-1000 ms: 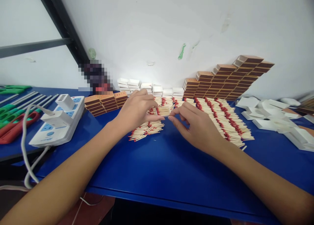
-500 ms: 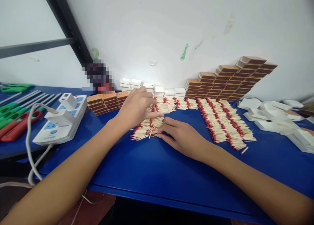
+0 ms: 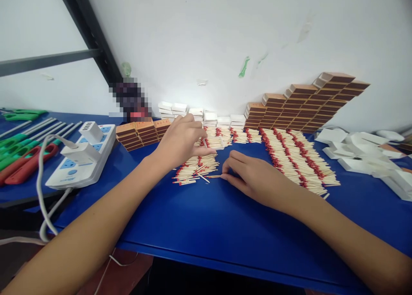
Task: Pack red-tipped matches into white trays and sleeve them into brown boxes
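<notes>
From where I stand, the left hand (image 3: 180, 136) is curled over with its thumb and fingers closed on a small, shallow white cardboard tray (image 3: 222, 142), which sits at those fingertips, tipped out toward the right hand (image 3: 249, 173). Pale matchsticks show at the tray, though I can't tell how many lie inside it and how many lie behind.

The right hand rests low, its thumb and forefinger pinching the end of a single thin wooden match (image 3: 215, 176) that points left, toward the untidy heap of pale, red-tipped matches (image 3: 191, 171) just under and in front of the left hand. Whether its other fingers hold anything, I can't make out.

Just beyond the right hand, toward its right, long rows of red-tipped matches (image 3: 298, 155) lie side by side on the glossy blue table (image 3: 199, 230). Behind those rows climbs a stepped wall of brown-sided cardboard matchboxes (image 3: 299, 110). Beyond the left hand, against the wall, stands a line of small stacked white boxes (image 3: 210, 118); to that hand's left is a lower block of orange-topped matchboxes (image 3: 141, 134). Well right of the right hand lies a jumble of white cardboard trays (image 3: 358, 147).
</notes>
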`<state>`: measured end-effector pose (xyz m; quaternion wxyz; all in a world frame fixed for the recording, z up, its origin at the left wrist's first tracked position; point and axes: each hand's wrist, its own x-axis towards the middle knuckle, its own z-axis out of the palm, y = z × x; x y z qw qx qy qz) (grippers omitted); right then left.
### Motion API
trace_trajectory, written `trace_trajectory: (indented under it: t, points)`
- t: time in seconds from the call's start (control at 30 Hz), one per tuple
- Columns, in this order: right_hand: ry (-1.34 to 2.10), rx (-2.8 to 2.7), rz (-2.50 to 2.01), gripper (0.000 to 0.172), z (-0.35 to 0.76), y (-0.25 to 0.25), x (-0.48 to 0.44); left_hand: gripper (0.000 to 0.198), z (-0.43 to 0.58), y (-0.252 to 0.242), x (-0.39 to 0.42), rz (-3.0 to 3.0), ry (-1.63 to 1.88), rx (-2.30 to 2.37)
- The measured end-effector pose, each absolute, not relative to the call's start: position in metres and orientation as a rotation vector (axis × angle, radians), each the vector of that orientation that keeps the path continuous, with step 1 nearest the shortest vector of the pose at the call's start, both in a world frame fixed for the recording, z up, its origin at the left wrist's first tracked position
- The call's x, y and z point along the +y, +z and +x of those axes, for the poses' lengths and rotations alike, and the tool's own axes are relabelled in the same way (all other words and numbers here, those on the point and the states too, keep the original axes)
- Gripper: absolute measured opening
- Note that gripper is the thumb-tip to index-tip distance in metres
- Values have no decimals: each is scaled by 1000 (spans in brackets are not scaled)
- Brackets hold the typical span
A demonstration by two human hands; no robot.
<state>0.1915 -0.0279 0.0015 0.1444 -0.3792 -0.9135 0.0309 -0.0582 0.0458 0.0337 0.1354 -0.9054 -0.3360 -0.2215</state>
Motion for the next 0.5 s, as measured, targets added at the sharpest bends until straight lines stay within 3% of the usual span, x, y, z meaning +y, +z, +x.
trace_trajectory:
  t: [0.2,0.5]
  points:
    - [297,-2636,-1145,14,192,-1,-26,47,-58,35,46,-2621,-626,-979]
    - [206,-2614,-1128,11,182,1,-29,45,-58,35,45,-2601,-646,-969]
